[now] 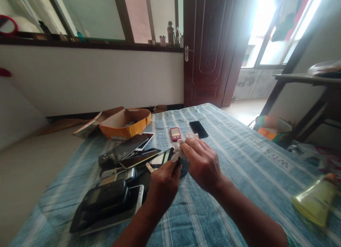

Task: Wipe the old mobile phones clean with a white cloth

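My left hand (164,179) is closed round a dark item, mostly hidden by the fingers, above the striped blue cloth (197,218). Pressed against that item is a white tissue (179,147), gripped by my right hand (201,162) with its fingers together. Just beyond my hands lie a pink phone (175,133) and a black phone (198,129). To the left is a pile of phones and devices, among them a black device (105,197), a dark tablet-like phone (140,158) and a silver phone (125,174).
An open orange box (128,128) stands at the table's far left corner. On the right edge of the cloth lies a yellow spray bottle (315,201). A brown door (206,44) is behind the table, and a shelf (311,78) stands at the right.
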Available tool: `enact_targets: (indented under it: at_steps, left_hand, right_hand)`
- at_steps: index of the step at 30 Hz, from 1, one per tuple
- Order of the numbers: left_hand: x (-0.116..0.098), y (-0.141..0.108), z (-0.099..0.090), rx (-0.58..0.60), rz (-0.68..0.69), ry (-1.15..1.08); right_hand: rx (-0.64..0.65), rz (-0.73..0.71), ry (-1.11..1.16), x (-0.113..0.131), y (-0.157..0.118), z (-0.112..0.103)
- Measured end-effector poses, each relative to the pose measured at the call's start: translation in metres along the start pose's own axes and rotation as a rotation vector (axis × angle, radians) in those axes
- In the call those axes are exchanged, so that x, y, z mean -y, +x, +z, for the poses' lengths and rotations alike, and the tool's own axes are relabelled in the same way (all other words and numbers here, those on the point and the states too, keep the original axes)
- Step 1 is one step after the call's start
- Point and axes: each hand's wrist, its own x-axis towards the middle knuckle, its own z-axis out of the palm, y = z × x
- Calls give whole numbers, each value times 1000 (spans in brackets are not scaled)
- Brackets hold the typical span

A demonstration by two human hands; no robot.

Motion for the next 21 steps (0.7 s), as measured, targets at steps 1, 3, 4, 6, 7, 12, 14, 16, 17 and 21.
enact_targets:
  at_steps: [1, 3, 4, 6, 7, 12, 14, 16, 17, 21]
  left_hand:
    - [-1, 0, 0, 1, -2, -11]
    - [-1, 1, 0, 8, -26, -37]
    - [0, 1, 0, 18, -47, -47]
    - [1, 1, -1, 41, -96, -61]
    - [2, 1, -1, 51, -119, -69]
    - [4, 0, -3, 81, -204, -106]
    - [4, 0, -3, 87, -233, -104]
    - [4, 1, -4, 95, -253, -118]
    - [4, 1, -4, 98, -264, -129]
    - [8, 1, -4, 114, -338, -173]
  right_hand:
    - [10, 20, -18, -4, 0, 0]
    - [7, 48, -63, -12, -2, 3]
    - [-2, 60, -81, -16, -4, 6]
    - [-24, 87, -102, -22, -7, 11]
    - [-34, 96, -106, -23, -9, 14]
    - [-81, 19, -88, -12, -12, 19]
    - [-81, -27, -70, -4, -12, 19]
    - [-63, -45, -52, 1, -13, 19]
    - [-53, -46, -47, 2, -14, 20]
    - [-17, 10, -65, -11, -19, 27]
